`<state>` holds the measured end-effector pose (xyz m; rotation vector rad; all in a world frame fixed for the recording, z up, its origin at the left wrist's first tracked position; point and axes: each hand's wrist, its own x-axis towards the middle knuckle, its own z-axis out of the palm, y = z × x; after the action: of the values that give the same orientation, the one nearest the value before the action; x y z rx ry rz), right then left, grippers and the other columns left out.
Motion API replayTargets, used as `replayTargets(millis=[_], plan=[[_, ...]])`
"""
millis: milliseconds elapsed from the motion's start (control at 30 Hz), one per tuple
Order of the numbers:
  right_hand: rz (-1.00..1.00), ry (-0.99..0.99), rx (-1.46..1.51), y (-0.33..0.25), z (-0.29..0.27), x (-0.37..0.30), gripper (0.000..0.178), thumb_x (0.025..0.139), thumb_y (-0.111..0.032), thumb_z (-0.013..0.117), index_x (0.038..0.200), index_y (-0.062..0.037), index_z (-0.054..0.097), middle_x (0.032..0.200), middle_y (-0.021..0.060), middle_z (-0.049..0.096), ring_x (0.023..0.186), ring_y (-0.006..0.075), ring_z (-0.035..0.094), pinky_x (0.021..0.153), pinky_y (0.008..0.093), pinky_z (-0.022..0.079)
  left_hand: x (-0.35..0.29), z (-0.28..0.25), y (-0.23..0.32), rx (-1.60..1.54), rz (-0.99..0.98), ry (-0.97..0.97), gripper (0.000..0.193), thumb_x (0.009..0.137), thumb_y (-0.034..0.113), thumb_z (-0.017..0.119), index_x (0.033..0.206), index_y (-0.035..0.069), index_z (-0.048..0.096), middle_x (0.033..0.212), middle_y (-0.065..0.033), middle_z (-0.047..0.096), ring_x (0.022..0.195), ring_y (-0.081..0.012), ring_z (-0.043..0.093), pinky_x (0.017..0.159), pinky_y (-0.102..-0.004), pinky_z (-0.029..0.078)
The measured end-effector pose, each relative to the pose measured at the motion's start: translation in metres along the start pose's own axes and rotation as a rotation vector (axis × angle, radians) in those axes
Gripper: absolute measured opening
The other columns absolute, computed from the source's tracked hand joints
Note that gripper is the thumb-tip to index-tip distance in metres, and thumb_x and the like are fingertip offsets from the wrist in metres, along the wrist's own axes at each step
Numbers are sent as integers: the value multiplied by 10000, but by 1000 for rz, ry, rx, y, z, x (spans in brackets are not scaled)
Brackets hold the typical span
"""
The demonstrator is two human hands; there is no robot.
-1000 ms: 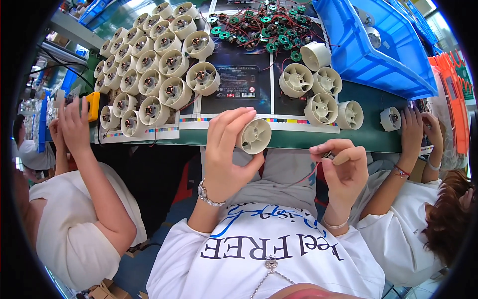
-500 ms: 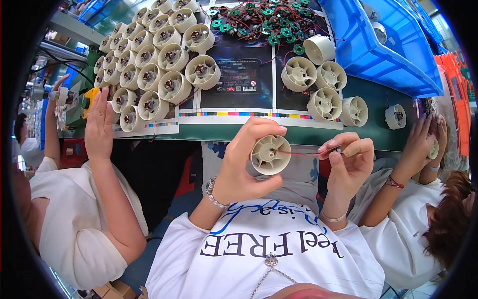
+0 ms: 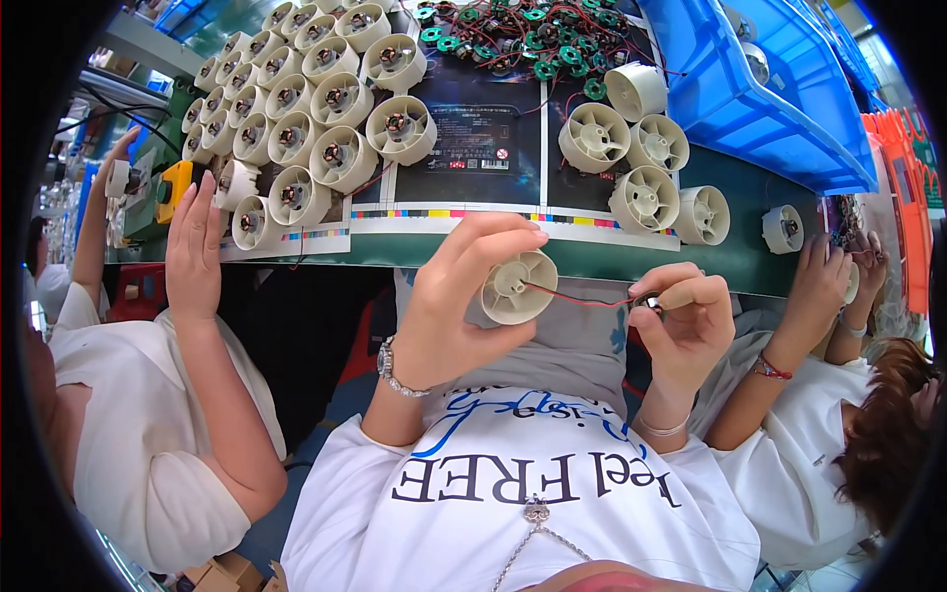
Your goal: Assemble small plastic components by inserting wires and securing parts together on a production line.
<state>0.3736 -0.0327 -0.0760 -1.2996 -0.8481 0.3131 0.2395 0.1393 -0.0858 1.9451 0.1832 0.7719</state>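
- Yellow box (image 3: pixel 174 192) far left of the held cup (image 3: pixel 515 292) and well apart from it; just beside the box, a co-worker's raised, flat hand (image 3: pixel 194 252).
- Up and left of the held cup, on the green table (image 3: pixel 385 249), rows of off-white cups (image 3: pixel 290 138), mostly with a copper-coloured motor inside.
- At the left side of the held cup, the left hand (image 3: pixel 449 316), curled around the rim, fingers above and thumb below, ribbed side turned up toward the camera, over the lap.
- Beyond the held cup, a tangled heap of green boards (image 3: pixel 538 39) with wires.
- Running right from the hub of the held cup, a red wire (image 3: pixel 582 299), slightly slack; probably the threading step, with fitting not yet done. Far end hidden behind the cup.
- Right of the held cup and apart from it, the small dark motor (image 3: pixel 647 302), pinched between thumb and fingertips of the right hand (image 3: pixel 688 316). Called for next, apparently: taking up the slack and bringing the motor squarely to the hub without kinking the wire.
- Up and right of the held cup, bare ribbed cups (image 3: pixel 646 197), then the blue bin (image 3: pixel 760 138); farther right, another co-worker's hands (image 3: pixel 814 281).
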Motion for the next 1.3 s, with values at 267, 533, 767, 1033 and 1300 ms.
replayTargets(millis=[267, 533, 767, 1033, 1300], plan=[[-17, -21, -70, -2, 7, 3, 305, 654, 133, 742, 854, -41, 591, 909, 125, 671, 746, 167, 604, 634, 230, 487, -6, 5, -6, -25, -48, -12, 606, 574, -61, 757, 1120, 95, 545, 1177, -91, 566, 909, -252, 618, 725, -322, 539], [-102, -141, -285, -10, 15, 6, 237, 656, 111, 748, 830, -30, 672, 939, 104, 669, 718, 140, 571, 585, 219, 473, -8, 1, 8, 193, -34, -80, 635, 595, -52, 759, 1164, 116, 534, 1217, -79, 550, 899, -227, 623, 672, -289, 542], [-157, -158, -480, -10, 26, -1, 267, 632, 57, 787, 858, -56, 699, 970, 101, 669, 769, 167, 585, 640, 246, 488, -15, 15, 10, 27, -44, 71, 608, 609, -39, 757, 1173, 122, 597, 1303, -65, 545, 807, -185, 643, 622, -261, 540], [-352, -160, -639, -7, 34, 4, 304, 648, 63, 774, 928, -42, 723, 979, 106, 674, 764, 169, 583, 632, 240, 496, -16, 6, 0, 284, 134, 100, 612, 596, 3, 780, 1185, 87, 635, 1204, -57, 645, 660, -116, 617, 530, -222, 494], [-225, -219, -491, -8, 31, 4, 263, 646, 58, 772, 890, -25, 722, 943, 115, 674, 811, 186, 609, 682, 268, 515, -16, -7, 4, 377, 214, 31, 573, 577, 88, 825, 1128, 103, 667, 1068, -47, 707, 642, -89, 599, 506, -207, 461]])
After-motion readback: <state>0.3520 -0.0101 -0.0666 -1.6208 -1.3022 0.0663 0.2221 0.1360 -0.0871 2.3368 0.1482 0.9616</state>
